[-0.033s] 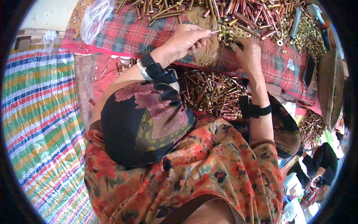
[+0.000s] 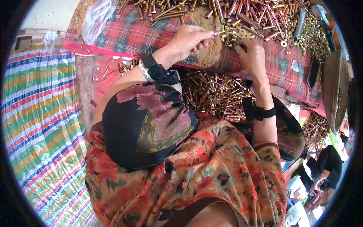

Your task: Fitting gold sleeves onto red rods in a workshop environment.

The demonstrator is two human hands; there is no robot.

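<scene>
My left hand reaches over the plaid cloth, thumb and forefinger pinched on a bolt. The bolt's reddish end sticks out to the right, beside a small cluster of brass-coloured nuts. At the right of that cluster, my right hand is closed with its fingers curled inward; what they hold, if anything, is hidden. Flat brass-coloured washers lie just beyond its fingertips.
Long bolts are heaped at the far edge, with a pile of small nuts to the right. More bolts fill the space below the cloth. A clear plastic bag lies far left. Another person sits at lower right.
</scene>
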